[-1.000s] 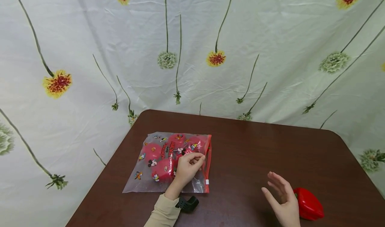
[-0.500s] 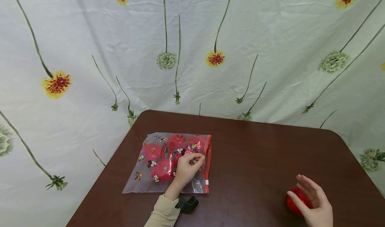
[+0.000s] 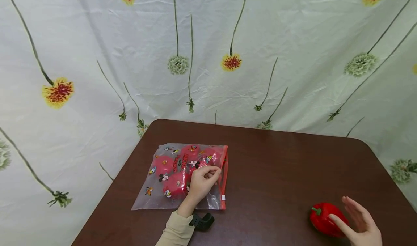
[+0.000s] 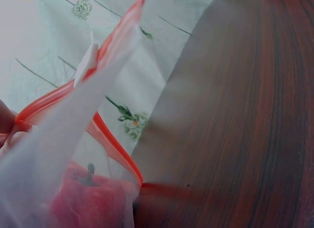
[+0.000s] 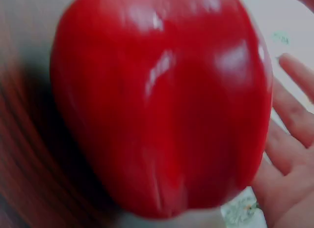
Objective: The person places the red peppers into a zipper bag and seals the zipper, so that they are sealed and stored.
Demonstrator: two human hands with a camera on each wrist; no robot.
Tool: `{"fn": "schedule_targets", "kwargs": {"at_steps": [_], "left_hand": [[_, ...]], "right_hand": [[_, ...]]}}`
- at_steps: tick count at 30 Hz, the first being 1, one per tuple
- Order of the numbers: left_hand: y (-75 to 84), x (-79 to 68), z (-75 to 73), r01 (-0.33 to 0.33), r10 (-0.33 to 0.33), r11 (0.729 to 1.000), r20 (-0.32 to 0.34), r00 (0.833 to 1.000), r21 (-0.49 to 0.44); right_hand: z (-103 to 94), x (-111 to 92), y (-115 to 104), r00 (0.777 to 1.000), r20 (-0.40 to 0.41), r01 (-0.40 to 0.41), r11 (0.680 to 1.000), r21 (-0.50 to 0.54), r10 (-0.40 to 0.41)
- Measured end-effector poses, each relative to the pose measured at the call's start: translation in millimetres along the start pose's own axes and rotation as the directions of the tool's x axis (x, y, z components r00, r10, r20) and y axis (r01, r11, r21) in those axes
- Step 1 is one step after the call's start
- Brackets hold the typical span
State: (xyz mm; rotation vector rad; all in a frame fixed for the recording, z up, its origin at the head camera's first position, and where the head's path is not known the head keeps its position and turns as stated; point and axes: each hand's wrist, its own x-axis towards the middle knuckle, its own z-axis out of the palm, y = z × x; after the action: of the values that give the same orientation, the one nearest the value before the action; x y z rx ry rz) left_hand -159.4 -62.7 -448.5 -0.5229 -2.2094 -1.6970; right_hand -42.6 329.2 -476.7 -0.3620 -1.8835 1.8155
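A clear zip bag point(image 3: 143, 202) printed with cartoon figures lies on the left of the table, with several red items showing through it. One of them is a red bell pepper with a green stem, seen through the plastic point(image 4: 91, 201) in the left wrist view. My left hand point(image 3: 202, 182) pinches the bag's red-edged mouth, which stands parted there. On the right, another red bell pepper point(image 3: 325, 219) lies on its side, stem to the left. Beside it, my right hand point(image 3: 363, 224) has its fingers spread, palm towards the pepper, the thumb overlapping it in the head view.
The dark brown table point(image 3: 270, 173) reaches back to a pale curtain point(image 3: 208, 68) printed with flowers. A white slider point(image 3: 223, 197) sits near the front end of the bag's red zip. A black wrist strap point(image 3: 202, 221) is on the left wrist.
My right hand has moved right, passing across the loose pepper to its far side, so the pepper and its stem now show. The left hand and bag have stayed put.
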Motion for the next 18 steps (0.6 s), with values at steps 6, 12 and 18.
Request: {"fn": "schedule_targets", "kwargs": {"at_steps": [6,12,18], "left_hand": [[-0.9,0.3,-0.5,0.004,-0.004,1.0,0.004,1.0,-0.006],[-1.2,0.5,-0.3,0.001,-0.001,1.0,0.006,1.0,-0.005],[-0.6,1.1,-1.5,0.008,-0.008,1.0,0.015,1.0,-0.005]], "right_hand": [[-13.6,3.4,14.9,0.98,0.18,-0.053,0.979,-0.198,0.089],[-20.0,20.8,16.0,0.821,0.265,-0.265,0.748,-0.608,0.506],[-16.3,26.3,18.5,0.772,0.306,-0.273,0.725,-0.632,0.557]]}}
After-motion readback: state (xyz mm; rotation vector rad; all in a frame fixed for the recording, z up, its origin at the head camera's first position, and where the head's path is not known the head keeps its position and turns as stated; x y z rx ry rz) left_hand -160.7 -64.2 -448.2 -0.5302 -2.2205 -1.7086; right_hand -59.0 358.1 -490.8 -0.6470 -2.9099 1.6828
